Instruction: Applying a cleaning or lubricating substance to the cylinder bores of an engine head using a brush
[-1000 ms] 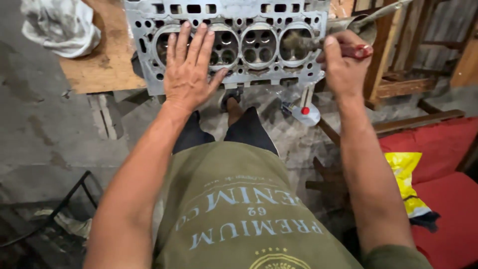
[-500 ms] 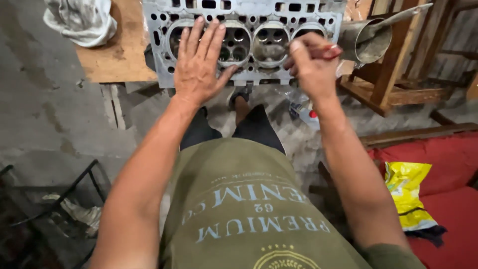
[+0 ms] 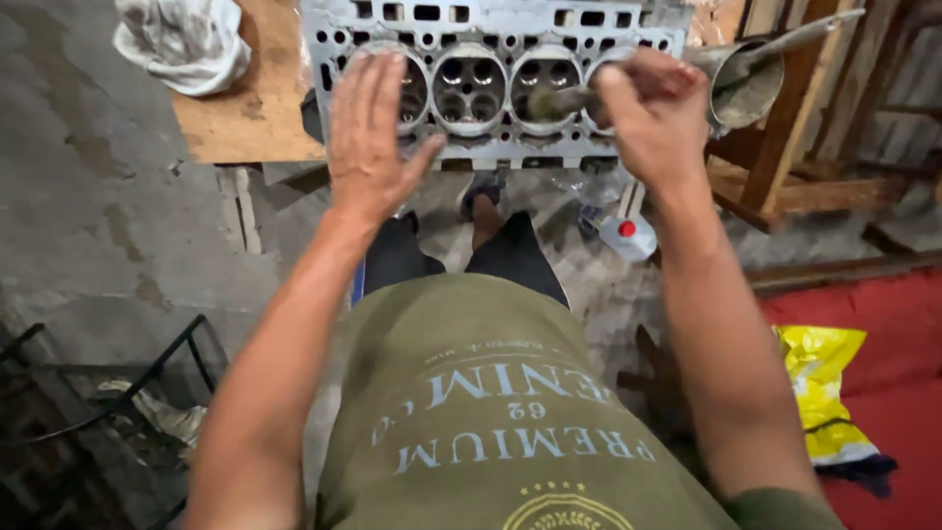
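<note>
left hand (image 3: 371, 137) flat on cylinder head (image 3: 491, 74) | right hand (image 3: 653, 113) grips brush (image 3: 559, 100)

Hands: two, left hand (image 3: 368, 147) and right hand (image 3: 653, 118)
Cylinder head (image 3: 491, 39): one
Round chambers in it: four
Brush (image 3: 559, 100): one
Rag (image 3: 182, 44): one
Metal funnel (image 3: 746, 79): one
Yellow bag (image 3: 822, 393): one

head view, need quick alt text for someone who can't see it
Seen from above, a person's left hand presses flat on a grey metal cylinder head on a wooden board, while the right hand works a brush in one chamber.
</note>
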